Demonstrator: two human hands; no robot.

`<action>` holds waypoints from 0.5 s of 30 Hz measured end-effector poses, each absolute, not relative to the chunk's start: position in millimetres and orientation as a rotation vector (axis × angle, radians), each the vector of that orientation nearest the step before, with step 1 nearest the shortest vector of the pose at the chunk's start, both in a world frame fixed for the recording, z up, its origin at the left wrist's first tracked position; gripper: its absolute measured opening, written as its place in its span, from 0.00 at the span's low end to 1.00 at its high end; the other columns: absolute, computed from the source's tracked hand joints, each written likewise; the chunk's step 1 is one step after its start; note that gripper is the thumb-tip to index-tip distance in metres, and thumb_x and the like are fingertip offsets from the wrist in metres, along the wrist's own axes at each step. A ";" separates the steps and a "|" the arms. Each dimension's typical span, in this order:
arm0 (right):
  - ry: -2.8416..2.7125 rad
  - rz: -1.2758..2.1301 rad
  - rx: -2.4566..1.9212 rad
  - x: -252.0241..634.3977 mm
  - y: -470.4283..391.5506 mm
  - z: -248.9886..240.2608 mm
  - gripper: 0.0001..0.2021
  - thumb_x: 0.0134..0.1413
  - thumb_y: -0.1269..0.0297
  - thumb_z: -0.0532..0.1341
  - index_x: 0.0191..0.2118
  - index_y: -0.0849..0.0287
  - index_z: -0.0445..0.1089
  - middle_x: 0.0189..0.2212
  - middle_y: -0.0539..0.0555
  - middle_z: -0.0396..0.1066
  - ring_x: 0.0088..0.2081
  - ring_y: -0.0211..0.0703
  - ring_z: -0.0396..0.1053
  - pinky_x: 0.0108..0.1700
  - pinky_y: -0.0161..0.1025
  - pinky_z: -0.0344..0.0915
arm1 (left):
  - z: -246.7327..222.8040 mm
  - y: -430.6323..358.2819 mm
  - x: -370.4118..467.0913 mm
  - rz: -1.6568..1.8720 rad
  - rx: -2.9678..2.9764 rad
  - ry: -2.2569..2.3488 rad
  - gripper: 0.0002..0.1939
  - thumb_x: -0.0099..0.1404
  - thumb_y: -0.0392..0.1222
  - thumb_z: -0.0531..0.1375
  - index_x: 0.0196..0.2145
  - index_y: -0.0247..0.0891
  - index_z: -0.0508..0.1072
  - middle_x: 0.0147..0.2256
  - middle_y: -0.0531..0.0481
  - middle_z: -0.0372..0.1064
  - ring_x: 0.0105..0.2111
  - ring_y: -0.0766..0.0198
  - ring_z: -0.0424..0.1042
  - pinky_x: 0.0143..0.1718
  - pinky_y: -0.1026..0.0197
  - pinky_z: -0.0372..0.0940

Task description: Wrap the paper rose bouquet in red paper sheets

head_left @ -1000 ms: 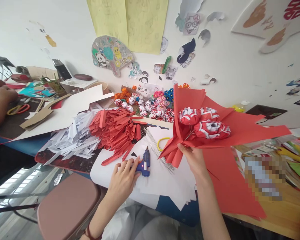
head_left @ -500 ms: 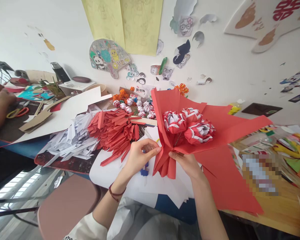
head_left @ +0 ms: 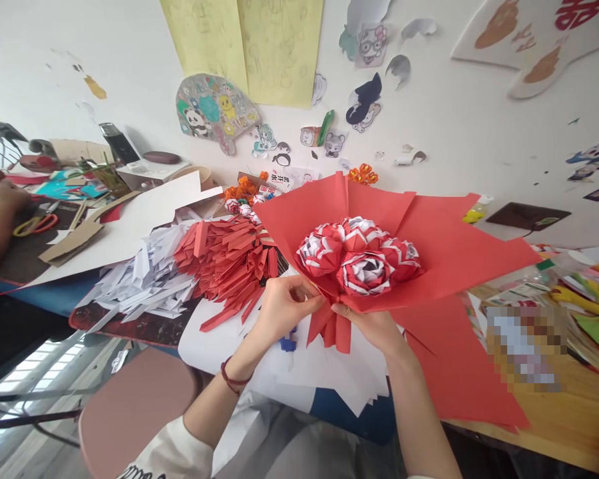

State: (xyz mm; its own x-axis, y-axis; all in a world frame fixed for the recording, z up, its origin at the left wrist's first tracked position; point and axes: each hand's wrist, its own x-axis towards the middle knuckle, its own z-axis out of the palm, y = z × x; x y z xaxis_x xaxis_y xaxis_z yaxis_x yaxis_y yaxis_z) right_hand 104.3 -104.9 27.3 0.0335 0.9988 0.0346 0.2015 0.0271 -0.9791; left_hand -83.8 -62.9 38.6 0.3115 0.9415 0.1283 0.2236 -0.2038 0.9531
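Note:
Red wrapping paper (head_left: 429, 229) fans out around several red-and-white folded paper flowers (head_left: 364, 271), its gathered pleats (head_left: 332, 331) pointing down below them. On the left side of the gathered neck, my left hand (head_left: 289, 307) pinches the paper's edge between thumb and fingers. My right hand (head_left: 372, 326) grips the neck from the right; its thumb shows in front and its fingers are hidden behind the paper. Under the bouquet lie white sheets (head_left: 259, 372) and a small blue object (head_left: 289, 340), partly covered by my left hand.
Left of my hands are piles of red folded strips (head_left: 224, 259) and white strips (head_left: 144, 286). A large red sheet (head_left: 469, 372) lies at right on the wooden table (head_left: 574, 419). Another person's hand (head_left: 7, 199) is at far left near scissors (head_left: 36, 225). A pink stool (head_left: 134, 412) stands below.
The bouquet has turned toward me, and the flowers have shifted left and show more from above. The paper's left flap has spread outward to the left. Both hands stay at the neck.

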 end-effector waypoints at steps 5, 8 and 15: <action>-1.353 1.037 -1.373 102.7 -105.4 25.6 0.21 0.47 0.54 0.70 0.47 0.52 0.72 0.46 0.55 0.75 0.51 0.58 0.70 0.48 0.47 0.71 | 35.6 -64.5 -80.5 0.961 1.642 1.106 0.09 0.55 0.42 0.64 0.23 0.33 0.75 0.21 0.51 0.71 0.20 0.71 0.62 0.22 0.67 0.57; -1.373 1.027 -1.343 102.0 -105.0 26.0 0.21 0.46 0.56 0.70 0.48 0.51 0.71 0.48 0.53 0.74 0.51 0.55 0.70 0.48 0.44 0.71 | 37.4 -65.9 -78.3 0.977 1.645 1.124 0.09 0.54 0.41 0.65 0.22 0.34 0.74 0.20 0.52 0.70 0.19 0.71 0.62 0.21 0.68 0.57; -1.331 1.071 -1.228 99.8 -103.0 22.2 0.12 0.53 0.57 0.66 0.43 0.52 0.74 0.43 0.52 0.75 0.48 0.51 0.71 0.47 0.42 0.70 | 46.8 -73.1 -81.0 1.022 1.740 1.090 0.09 0.61 0.44 0.63 0.29 0.36 0.78 0.22 0.52 0.71 0.19 0.71 0.60 0.22 0.67 0.57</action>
